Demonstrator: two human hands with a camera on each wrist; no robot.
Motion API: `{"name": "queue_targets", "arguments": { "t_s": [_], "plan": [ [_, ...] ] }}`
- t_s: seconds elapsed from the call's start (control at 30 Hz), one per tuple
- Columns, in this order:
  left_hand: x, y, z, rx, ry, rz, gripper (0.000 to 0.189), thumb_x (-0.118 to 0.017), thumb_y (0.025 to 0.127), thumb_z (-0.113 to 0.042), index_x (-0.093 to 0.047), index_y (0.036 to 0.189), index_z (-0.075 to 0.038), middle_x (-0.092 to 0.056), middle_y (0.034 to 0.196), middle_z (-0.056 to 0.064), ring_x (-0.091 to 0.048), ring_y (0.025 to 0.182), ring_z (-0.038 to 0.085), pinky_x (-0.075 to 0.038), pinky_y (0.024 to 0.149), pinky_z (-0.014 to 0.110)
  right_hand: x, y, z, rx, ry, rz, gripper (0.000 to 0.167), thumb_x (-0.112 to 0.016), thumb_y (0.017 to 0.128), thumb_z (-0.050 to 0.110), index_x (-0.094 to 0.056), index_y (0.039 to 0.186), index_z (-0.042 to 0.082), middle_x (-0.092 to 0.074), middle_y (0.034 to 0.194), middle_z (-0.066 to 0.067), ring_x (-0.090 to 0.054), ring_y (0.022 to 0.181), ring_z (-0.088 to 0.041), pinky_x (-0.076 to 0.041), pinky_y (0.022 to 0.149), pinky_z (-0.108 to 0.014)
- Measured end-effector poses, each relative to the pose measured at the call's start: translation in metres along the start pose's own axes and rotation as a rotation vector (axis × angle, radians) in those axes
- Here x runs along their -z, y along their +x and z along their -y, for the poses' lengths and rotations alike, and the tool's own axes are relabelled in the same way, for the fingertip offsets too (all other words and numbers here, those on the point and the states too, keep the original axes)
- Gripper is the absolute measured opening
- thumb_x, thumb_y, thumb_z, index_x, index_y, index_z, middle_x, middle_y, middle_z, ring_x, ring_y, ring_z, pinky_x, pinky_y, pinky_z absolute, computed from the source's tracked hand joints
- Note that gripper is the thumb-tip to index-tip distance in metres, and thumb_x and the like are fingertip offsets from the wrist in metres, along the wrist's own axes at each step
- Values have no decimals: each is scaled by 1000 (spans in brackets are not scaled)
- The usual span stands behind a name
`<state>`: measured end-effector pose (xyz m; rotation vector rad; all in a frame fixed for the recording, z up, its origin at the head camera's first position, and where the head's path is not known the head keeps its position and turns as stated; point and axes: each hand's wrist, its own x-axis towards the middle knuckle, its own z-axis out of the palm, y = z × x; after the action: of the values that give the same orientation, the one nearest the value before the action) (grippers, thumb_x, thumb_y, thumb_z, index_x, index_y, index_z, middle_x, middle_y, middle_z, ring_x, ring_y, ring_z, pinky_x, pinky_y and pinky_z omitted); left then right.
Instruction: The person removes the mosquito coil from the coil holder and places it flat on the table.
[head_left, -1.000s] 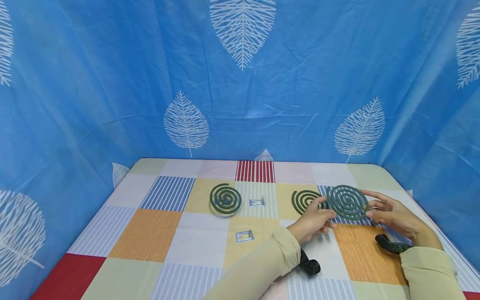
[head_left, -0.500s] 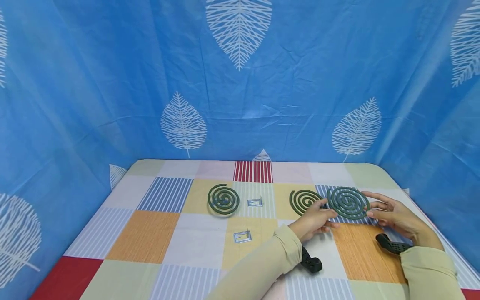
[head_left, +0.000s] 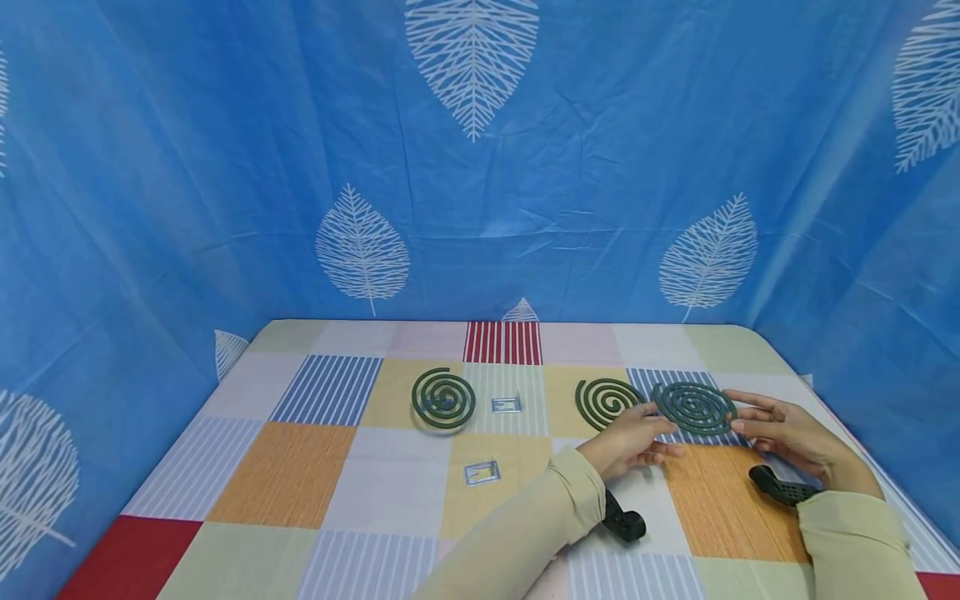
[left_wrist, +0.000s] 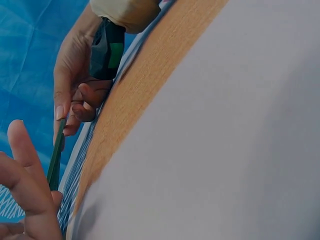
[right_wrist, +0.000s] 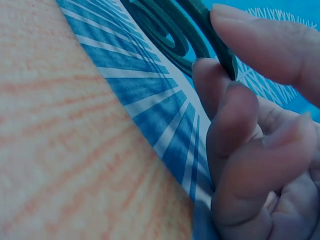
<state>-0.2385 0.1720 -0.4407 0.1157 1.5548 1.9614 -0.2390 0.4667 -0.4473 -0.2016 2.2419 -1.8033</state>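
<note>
A blue fabric wall printed with white leaves [head_left: 517, 267] rose at 12 o'clock beyond the table, which wore a multicoloured patchwork-print cloth [head_left: 397, 467]. My left hand [head_left: 630, 440] reached in from 7 o'clock, my right hand [head_left: 791, 435] from 4. Between them, lifted over the blue-striped patch [head_left: 671, 377], was a round dark-green spiral coil [head_left: 694, 405], nearly level. My right thumb and fingertip pinched its 3 o'clock rim, the other fingers bent beside it; my left fingertips appeared to pinch the rim near 8 o'clock. I judged that holding opposite edges kept so thin, probably brittle a spiral from sagging. A second green coil [head_left: 612, 402] lay at its 9 o'clock, presumably set aside to avoid tangling. The third green coil [head_left: 444, 400] sat well off at 9 o'clock, looking raised, probably on a support. Smallest were a thin silver metal frame with an upright prong [head_left: 506, 406] at the third green coil's 3 o'clock, and a nearer matching frame [head_left: 482, 474] at its 5, resting prong-up, I supposed, for steadiness.
</note>
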Motion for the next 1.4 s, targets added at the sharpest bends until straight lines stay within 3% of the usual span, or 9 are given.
{"name": "queue_targets", "arguments": {
  "t_s": [0.13,0.37,0.5,0.63,0.73,0.97,1.1,1.3,1.4],
  "plan": [
    [1,1,0,13,8,3,67,-66,108,-11,-36,168,-8,-65,146,12,-77,85,16,-47,52,12,-1,1,-1,-7,9,5,55,-61,108,1,-69,118,56,-76,106,14,-54,71,-8,-49,62,-25],
    [2,-2,-1,19,25,-5,65,-64,109,-10,-37,167,-5,-80,105,17,-61,60,5,-46,52,13,-4,4,-1,-49,-53,-52,45,-66,107,4,-67,121,47,-76,105,13,-57,72,-10,-53,64,-26],
    [1,-6,-2,24,38,-5,64,-64,109,-9,-38,166,-3,-80,104,19,-61,56,4,-47,51,13,-4,3,2,-65,-165,-70,44,-68,106,5,-60,149,13,-73,102,10,-60,74,-12,-56,66,-28],
    [1,-10,-5,21,51,-6,61,-64,108,-9,-42,164,-3,-80,106,23,-60,53,3,-46,50,12,-6,3,8,-79,-297,-82,72,-69,106,8,-28,158,-20,-70,101,5,-62,73,-14,-59,68,-31],
    [1,-14,-8,5,66,-18,56,-65,107,-9,-49,161,-5,-79,104,24,-58,50,2,-46,50,13,-7,3,12,-89,-349,-84,77,-69,106,9,-21,157,-23,-70,100,4,-64,73,-15,-60,69,-31],
    [-1,-22,-14,-58,76,-60,44,-69,105,-7,-63,148,-7,-79,95,17,-59,59,5,-47,55,15,-8,4,21,-61,-474,-100,67,-69,104,2,-29,149,-28,-72,104,-10,-71,79,-11,-63,73,-28],
    [-2,-27,-22,-118,80,-53,39,-68,105,-6,-66,144,-4,-77,103,16,-61,72,8,-54,70,19,-10,3,31,-53,-554,-110,67,-71,104,6,-33,148,-28,-69,110,-22,-69,83,-12,-63,74,-30],
    [4,-39,-36,-171,96,-19,33,-66,107,-7,-70,139,-7,-79,116,9,-70,88,10,-60,97,38,-14,2,43,1,-598,-104,64,-70,105,7,-36,148,-26,-71,113,-25,-69,89,-14,-62,75,-31],
    [10,-46,-46,-180,108,-6,32,-65,108,-10,-72,139,-10,-80,119,4,-73,96,12,-59,100,40,-18,2,47,39,-591,-101,62,-68,106,5,-37,148,-26,-71,114,-26,-70,89,-10,-62,75,-30]
  ]
}}
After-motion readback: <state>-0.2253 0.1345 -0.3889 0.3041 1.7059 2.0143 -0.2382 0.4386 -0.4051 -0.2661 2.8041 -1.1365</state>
